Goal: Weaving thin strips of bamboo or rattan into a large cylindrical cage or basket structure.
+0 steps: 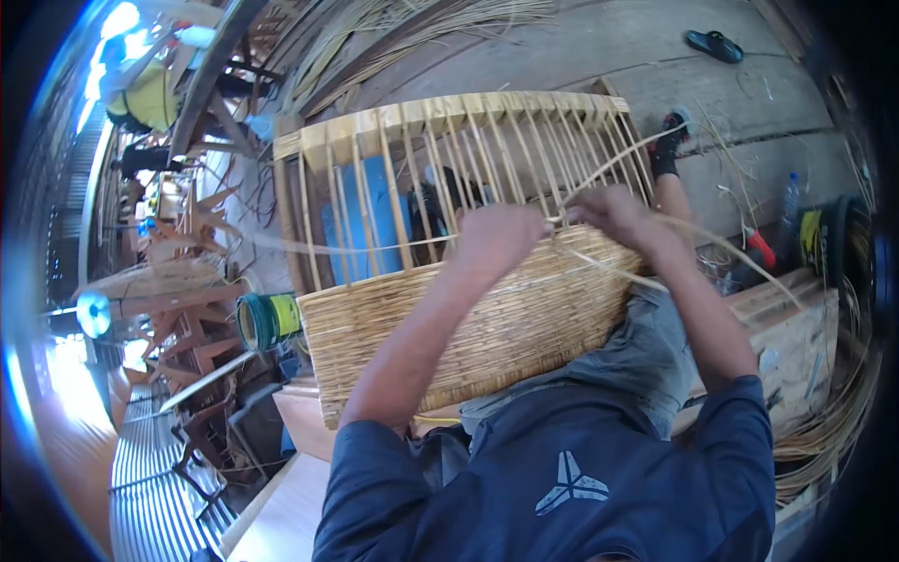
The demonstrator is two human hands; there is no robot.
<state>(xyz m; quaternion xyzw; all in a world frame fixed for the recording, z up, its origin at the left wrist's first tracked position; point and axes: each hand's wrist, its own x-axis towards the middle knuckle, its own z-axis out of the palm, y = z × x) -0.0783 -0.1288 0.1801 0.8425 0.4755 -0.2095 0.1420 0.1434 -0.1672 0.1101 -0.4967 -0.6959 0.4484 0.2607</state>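
A wicker panel [468,337] lies across my lap, its lower part densely woven, its upper part bare upright sticks [398,192] joined to a pale, wrapped top rail [449,110]. My left hand [496,239] is closed at the top edge of the weave, its fingertips pinching a pale rattan strip [356,250] that trails left across the sticks. Just right of it, my right hand [609,215] has bent fingers gripping strands at the same edge. Loose strands [730,253] stretch out to the right, and one rises diagonally toward the upper right. The fingertips are small and partly hidden.
A blue object [351,211] lies behind the sticks. Green buckets [267,318] stand left and right, a plastic bottle [787,206] at right, a sandal [714,45] on the plank floor [618,37]. A wooden box [787,365], rattan bundles, stacked wood and a person in yellow [145,94] surround me.
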